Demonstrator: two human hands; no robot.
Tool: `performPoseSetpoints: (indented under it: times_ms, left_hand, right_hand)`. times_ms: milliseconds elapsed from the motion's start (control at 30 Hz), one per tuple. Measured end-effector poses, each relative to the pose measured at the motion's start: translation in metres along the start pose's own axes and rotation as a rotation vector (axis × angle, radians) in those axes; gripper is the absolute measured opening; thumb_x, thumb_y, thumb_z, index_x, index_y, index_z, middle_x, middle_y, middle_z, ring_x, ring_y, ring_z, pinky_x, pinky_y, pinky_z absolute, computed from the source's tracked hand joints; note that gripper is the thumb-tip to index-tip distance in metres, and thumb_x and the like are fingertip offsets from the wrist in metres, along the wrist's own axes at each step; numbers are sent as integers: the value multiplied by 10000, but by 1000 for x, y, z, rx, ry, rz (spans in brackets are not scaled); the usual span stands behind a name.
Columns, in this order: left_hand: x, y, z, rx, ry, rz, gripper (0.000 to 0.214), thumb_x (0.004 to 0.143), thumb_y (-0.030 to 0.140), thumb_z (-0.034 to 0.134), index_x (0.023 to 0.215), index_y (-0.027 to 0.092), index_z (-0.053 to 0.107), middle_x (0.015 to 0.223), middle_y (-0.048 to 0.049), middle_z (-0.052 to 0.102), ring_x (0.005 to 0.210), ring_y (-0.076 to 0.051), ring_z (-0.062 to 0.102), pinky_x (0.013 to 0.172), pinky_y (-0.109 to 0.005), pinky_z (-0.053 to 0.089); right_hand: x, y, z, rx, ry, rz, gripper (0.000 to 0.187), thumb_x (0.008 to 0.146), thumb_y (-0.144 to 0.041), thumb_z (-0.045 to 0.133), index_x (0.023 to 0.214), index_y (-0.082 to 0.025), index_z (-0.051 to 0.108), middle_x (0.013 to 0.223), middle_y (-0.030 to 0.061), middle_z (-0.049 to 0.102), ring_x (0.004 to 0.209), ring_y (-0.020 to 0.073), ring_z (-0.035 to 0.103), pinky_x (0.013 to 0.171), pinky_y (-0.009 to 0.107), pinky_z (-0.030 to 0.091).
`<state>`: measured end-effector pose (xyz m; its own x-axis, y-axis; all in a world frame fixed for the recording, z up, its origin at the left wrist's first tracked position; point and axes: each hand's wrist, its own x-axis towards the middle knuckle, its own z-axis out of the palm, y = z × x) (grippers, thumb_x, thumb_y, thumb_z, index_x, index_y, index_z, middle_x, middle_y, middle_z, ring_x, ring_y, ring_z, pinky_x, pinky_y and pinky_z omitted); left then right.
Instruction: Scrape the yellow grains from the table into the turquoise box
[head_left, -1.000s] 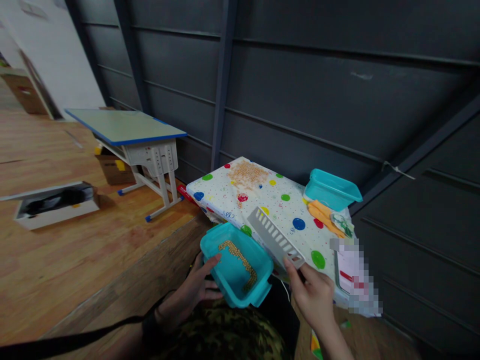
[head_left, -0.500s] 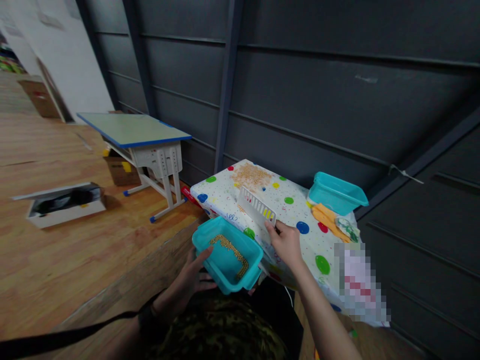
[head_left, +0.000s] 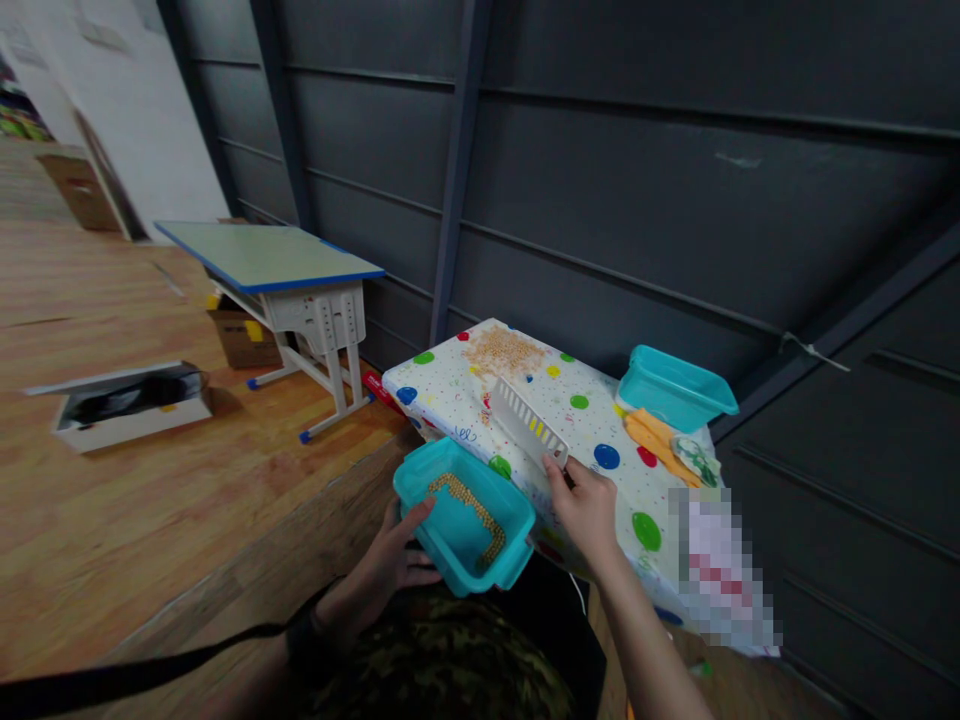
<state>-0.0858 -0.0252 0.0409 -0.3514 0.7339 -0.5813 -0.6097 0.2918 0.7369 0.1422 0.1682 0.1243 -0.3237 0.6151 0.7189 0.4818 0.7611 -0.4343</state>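
Observation:
My left hand (head_left: 401,552) grips the near left side of a turquoise plastic bin (head_left: 444,535), its thumb over the rim. The bin is held at the table's front edge, and yellow soybeans (head_left: 491,535) lie along its inner far and right sides. In my right hand (head_left: 585,503) is one end of a white slotted plastic strip (head_left: 527,422), the fingers closed around it. The strip stands on edge just above or on the spotted tablecloth (head_left: 551,400); whether it touches cannot be made out. Past the strip, a patch of soybeans (head_left: 504,350) is spread on the cloth.
A second turquoise bin (head_left: 675,392) stands at the table's right end, beside an orange cloth (head_left: 652,440) and a green-and-white crumpled item (head_left: 696,458). A dark panelled wall (head_left: 637,180) runs behind. To the left are a desk (head_left: 270,255) and an open white box (head_left: 135,412).
The white strip and my right hand have shifted slightly right and nearer to me. The held bin and my left hand have moved a little to the right.

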Motion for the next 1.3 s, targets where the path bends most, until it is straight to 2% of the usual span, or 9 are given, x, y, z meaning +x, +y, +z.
performPoseSetpoints:
  times_ms: [100,233,400,533,700,833,1000,1167,1300]
  left_hand:
    - [-7,-1,4,2,-42,-9,927,1122,688,908,1827,292,453,1307,-153,866,767,-263,883,762,-455,817]
    - [-13,-3,6,14,-61,-15,1018,1065,708,971,1830,295,441,1450,-196,847,794,-267,877,815,-498,827]
    - [-13,-4,8,-18,-89,-37,1171,944,753,1070,1830,299,453,1571,-244,841,770,-264,870,785,-486,801]
    - [-12,-2,8,-7,-96,-18,1245,872,787,1106,1809,273,469,1423,-205,852,776,-265,855,791,-481,799]
    - [-15,1,9,41,-30,-25,1173,932,762,1047,1796,245,446,1283,-167,830,751,-280,844,784,-502,803]
    - [-18,3,10,17,-60,-15,1012,1039,679,992,1798,273,460,1298,-146,832,717,-242,821,785,-488,808]
    - [-16,7,9,41,-25,-29,740,1229,581,769,1808,259,440,1271,-153,841,752,-269,878,761,-460,814]
    - [-7,5,4,48,-39,-18,747,1231,598,770,1815,301,410,1266,-130,854,798,-295,923,757,-453,822]
    - [0,0,-1,50,-14,-6,778,1207,619,793,1820,316,423,1231,-114,842,784,-292,914,760,-459,819]
  right_hand:
    - [-21,-3,-17,-82,67,-93,819,1353,-715,528,708,-260,751,562,39,691,455,175,579,540,317,394]
    - [-51,-15,-41,-137,63,-205,727,1393,-587,550,823,-240,841,603,30,734,455,172,616,546,311,433]
    - [-60,-31,-54,-78,18,-195,696,1385,-516,619,763,-251,783,600,7,731,425,146,576,540,299,441]
    - [-41,-28,-43,-69,45,-159,768,1384,-591,591,706,-259,727,543,-5,667,410,141,520,514,305,390]
    - [-30,-23,-27,-44,31,-84,848,1368,-729,499,679,-280,704,519,16,635,413,165,506,502,332,367]
    - [-47,-28,-30,3,-29,-25,839,1340,-781,517,669,-305,681,521,29,635,435,191,551,524,350,396]
    - [-57,-31,-37,20,-28,6,857,1329,-824,528,700,-279,732,548,29,675,444,170,516,531,329,409]
    - [-36,-23,-20,19,7,48,878,1311,-857,512,676,-278,696,552,38,676,465,171,507,543,326,393]
    - [-9,-18,1,34,-37,93,865,1277,-888,468,671,-299,655,558,56,666,492,195,542,561,336,393]
